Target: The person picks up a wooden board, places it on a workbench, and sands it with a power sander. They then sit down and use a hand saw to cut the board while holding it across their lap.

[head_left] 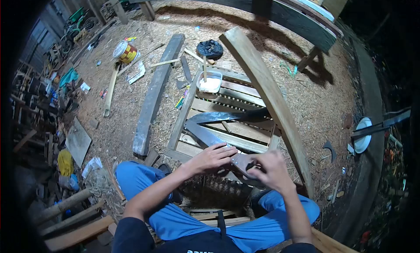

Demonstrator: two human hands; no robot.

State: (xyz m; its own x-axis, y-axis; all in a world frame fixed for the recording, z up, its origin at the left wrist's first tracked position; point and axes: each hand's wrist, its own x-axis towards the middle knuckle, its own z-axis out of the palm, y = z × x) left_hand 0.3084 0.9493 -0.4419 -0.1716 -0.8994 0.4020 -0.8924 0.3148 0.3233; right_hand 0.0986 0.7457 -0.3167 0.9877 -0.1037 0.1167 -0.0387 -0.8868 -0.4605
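A handsaw point(202, 134) with a silver blade lies across the slatted wooden frame in front of me, its handle point(243, 163) toward my lap. My left hand point(214, 157) rests on the blade close to the handle, its fingers stretched out together. Over the handle's right side, my right hand point(272, 170) is curled in a pinch; whatever is between its fingers is hidden. A second, dark blade point(232, 116) runs along the slats beyond, meeting the silver one at the left. Farther off on the slats stands a clear plastic tub point(210, 82) with white contents and a wooden stick.
A curved timber point(267, 91) leans along the slatted frame's point(177, 129) right side. Left of it, a grey beam point(158, 95) lies on shavings. A black plastic bag point(209, 49), a paint bucket point(127, 52) and a long bench point(245, 8) are farther back.
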